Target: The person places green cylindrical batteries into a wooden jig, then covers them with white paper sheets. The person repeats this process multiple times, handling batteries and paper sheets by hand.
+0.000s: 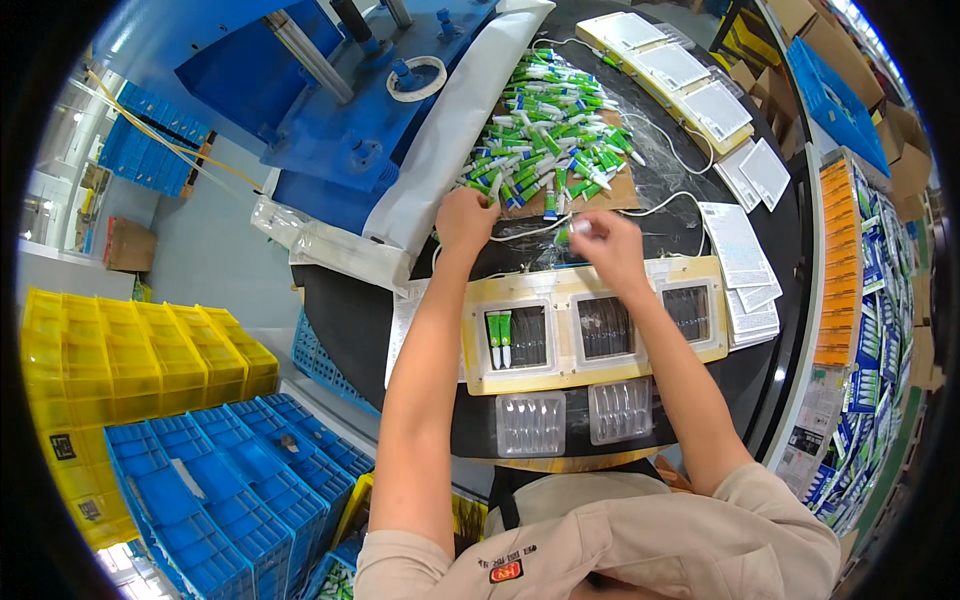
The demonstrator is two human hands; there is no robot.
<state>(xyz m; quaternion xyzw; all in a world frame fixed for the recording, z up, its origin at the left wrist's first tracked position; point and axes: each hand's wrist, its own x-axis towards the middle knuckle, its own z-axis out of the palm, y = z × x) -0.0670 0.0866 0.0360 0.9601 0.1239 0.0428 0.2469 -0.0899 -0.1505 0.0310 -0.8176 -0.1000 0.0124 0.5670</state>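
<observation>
A heap of small green, white and blue tubes [545, 125] with white tips lies on cardboard on the black table. At the heap's near left edge, my left hand [467, 222] is closed, its fingertips pinching a tube. My right hand [612, 247] pinches another small tube [563, 236], partly hidden by the fingers, above the far edge of the yellow-framed tray [560, 378]. That tray has three windows with clear blister inserts. Two green tubes [499, 338] lie side by side in its left window; the other windows show only clear inserts. My right forearm crosses the tray's right part.
Two clear blister shells [531, 424] lie nearest me. Printed cards [742, 262] are stacked at the right, below another yellow tray [668, 72] loaded with cards. A white cord [655, 208] loops across the table. A blue press [350, 130] stands far left, stacked blue crates [225, 480] near left.
</observation>
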